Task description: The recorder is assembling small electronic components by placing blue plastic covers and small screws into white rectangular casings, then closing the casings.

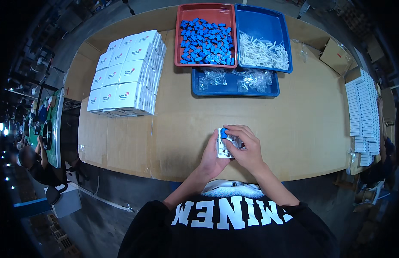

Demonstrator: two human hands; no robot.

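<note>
My left hand (210, 160) is closed around a small, flat white box-like piece (222, 152) with dark marks on its face, held above the front part of the cardboard-covered table. My right hand (250, 151) reaches over it from the right, fingers bent and pinching at its upper end. A small blue plastic part (224, 133) shows by the right fingertips, on or against the white piece. Whether it is seated there or only held, I cannot tell. The right fingers hide much of the white piece's right side.
Straight ahead are a red tray (179, 45) of small blue parts, a blue tray (263, 17) of white sticks and a lower blue tray (234, 93) with clear bags. White boxes (126, 94) stand stacked at left, thinner ones (361, 114) at right. People sit at both sides.
</note>
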